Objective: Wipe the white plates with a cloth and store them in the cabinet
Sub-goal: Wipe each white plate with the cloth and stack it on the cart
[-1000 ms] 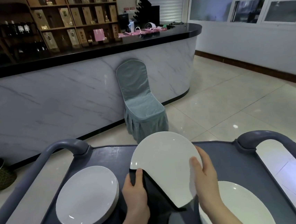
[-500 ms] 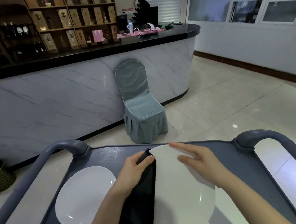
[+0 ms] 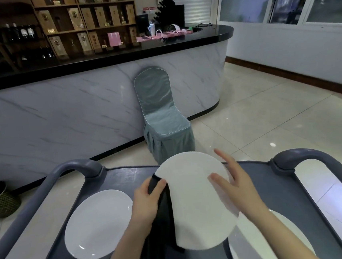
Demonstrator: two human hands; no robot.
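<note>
plate [image 3: 196, 210] between both hands, lower centre
left hand [image 3: 149, 196] pinches dark cloth [image 3: 163, 215] at its left rim (bare face lies rightward); right hand [image 3: 234, 183], fingers spread, props the right edge.

Left hand [image 3: 146, 198] pinches dark cloth [image 3: 163, 209] against raised plate [image 3: 198, 202]; right hand [image 3: 237, 185] spread.

On my feed, a round white plate [image 3: 198, 206] hangs tilted above the grey cart [image 3: 118, 180], a black cloth [image 3: 163, 211] draped along its left edge; a stack of white plates [image 3: 98, 226] sits left, another white plate [image 3: 266, 243] lower right.
</note>
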